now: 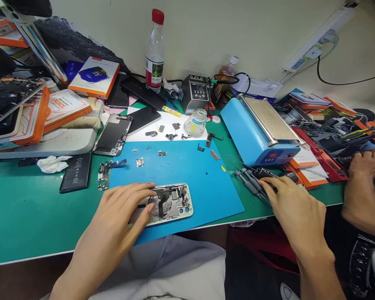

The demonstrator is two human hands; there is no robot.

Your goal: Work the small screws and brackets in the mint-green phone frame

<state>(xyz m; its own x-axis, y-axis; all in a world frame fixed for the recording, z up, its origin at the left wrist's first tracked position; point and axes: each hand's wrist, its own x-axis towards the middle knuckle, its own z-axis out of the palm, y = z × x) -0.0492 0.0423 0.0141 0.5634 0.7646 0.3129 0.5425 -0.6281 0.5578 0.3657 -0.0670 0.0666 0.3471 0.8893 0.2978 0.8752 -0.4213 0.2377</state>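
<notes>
An opened phone housing [171,203] lies on a blue work mat [203,175] near the table's front edge. My left hand [121,216] rests on its left half, fingers spread and pressing down on it. My right hand [289,204] reaches over a row of several screwdrivers [250,181] lying on the green table just right of the mat; its fingertips touch their handles, and whether it grips one cannot be told. Small screws and brackets are scattered on the mat's far side.
A blue heating machine [259,133] stands behind the screwdrivers. A phone screen [112,135], a battery [76,173], a glass jar [196,123], a bottle [154,52] and boxes crowd the back and left. Another person's hand [367,164] works at the right edge.
</notes>
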